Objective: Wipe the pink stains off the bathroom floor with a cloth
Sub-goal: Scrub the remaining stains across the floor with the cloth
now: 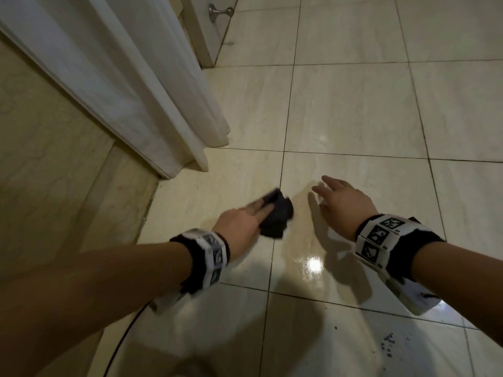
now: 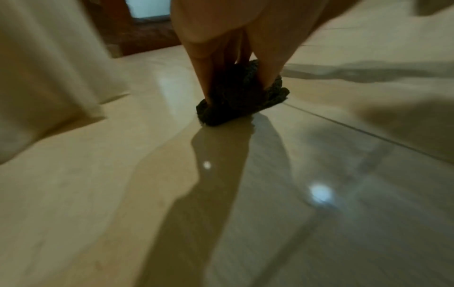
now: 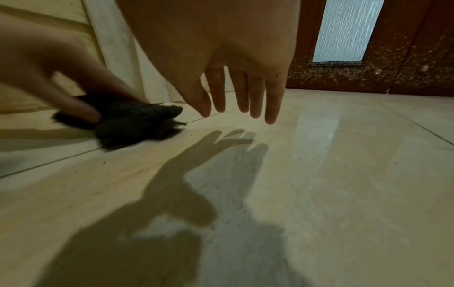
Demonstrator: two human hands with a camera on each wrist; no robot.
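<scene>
A bunched dark cloth [image 1: 277,217] lies on the glossy beige floor tiles [image 1: 353,110], across a grout line. My left hand [image 1: 260,210] lies over it, and in the left wrist view the fingers [image 2: 203,77] and thumb pinch the cloth [image 2: 236,103] between them against the floor. The right wrist view shows the same cloth [image 3: 137,124] under the left hand [image 3: 73,97]. My right hand [image 1: 326,187] hovers just right of the cloth, holding nothing, its fingers [image 3: 270,104] straight, spread and slightly above the tile. No pink stain shows; the tile around the hands looks wet.
A white curtain [image 1: 136,91] hangs to the floor at the left, beside a raised marble ledge [image 1: 54,164]. A metal door stop [image 1: 219,10] sits at the back. A brown door [image 3: 417,68] stands ahead. Dark specks [image 1: 388,346] and a black cable [image 1: 126,333] lie near me.
</scene>
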